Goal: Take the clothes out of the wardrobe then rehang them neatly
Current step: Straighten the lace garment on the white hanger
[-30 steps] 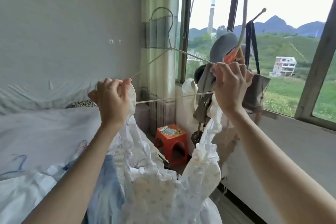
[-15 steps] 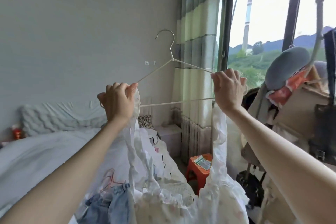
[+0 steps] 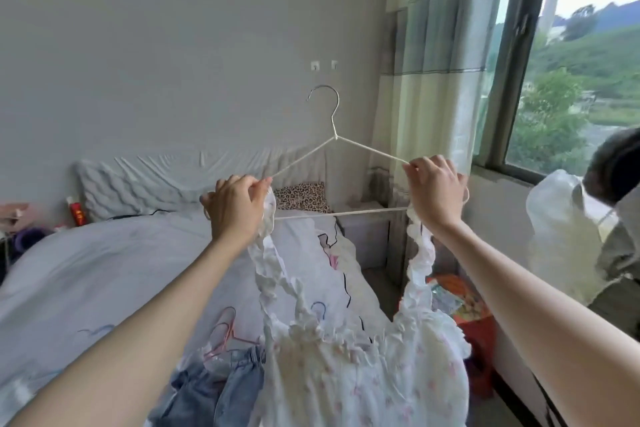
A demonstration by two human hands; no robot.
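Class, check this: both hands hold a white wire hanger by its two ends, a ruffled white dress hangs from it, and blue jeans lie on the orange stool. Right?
One error: the head view shows the blue jeans lying on the bed, not the orange stool. Both hands, left hand and right hand, do hold the white wire hanger with the dress.

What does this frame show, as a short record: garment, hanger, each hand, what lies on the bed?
garment: white ruffled dress, straps at the hanger ends
hanger: white wire hanger, held upright, hook on top
left hand: left hand grips hanger end and strap
right hand: right hand grips the other end and strap
bed: bed holds jeans and a pink hanger
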